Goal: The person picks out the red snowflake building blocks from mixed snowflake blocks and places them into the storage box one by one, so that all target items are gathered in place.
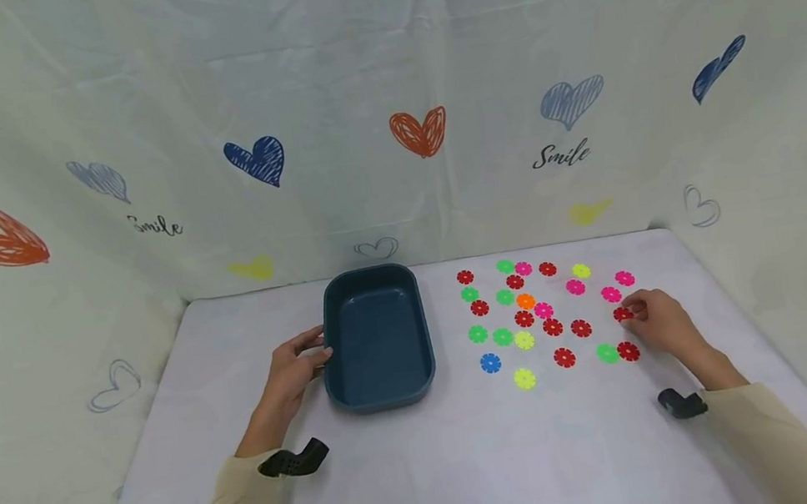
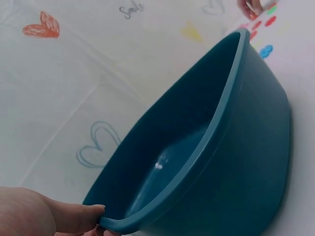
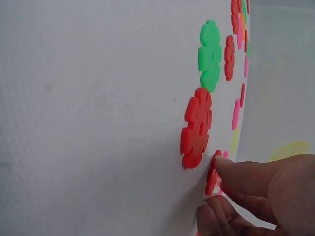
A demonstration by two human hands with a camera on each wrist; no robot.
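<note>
A deep blue-green plastic basin [image 1: 376, 339] stands left of the middle of the table. My left hand [image 1: 297, 370] grips its left rim, thumb on the inner side, as the left wrist view shows the thumb [image 2: 81, 216] over the edge. On the right, my right hand [image 1: 662, 323] pinches a red flower-shaped disc [image 3: 212, 172] between thumb and fingers, close over the table. Just nearer to me lie another red flower disc [image 3: 197, 130] and a green flower disc [image 3: 210, 56], edge to edge. The fingers partly hide the pinched disc.
Several more flower discs lie scattered between the basin and my right hand, among them a blue one [image 1: 490, 363], a yellow one [image 1: 525, 378] and an orange one [image 1: 525, 301]. Behind the white table [image 1: 467, 463] hangs a sheet [image 1: 321, 69] printed with hearts.
</note>
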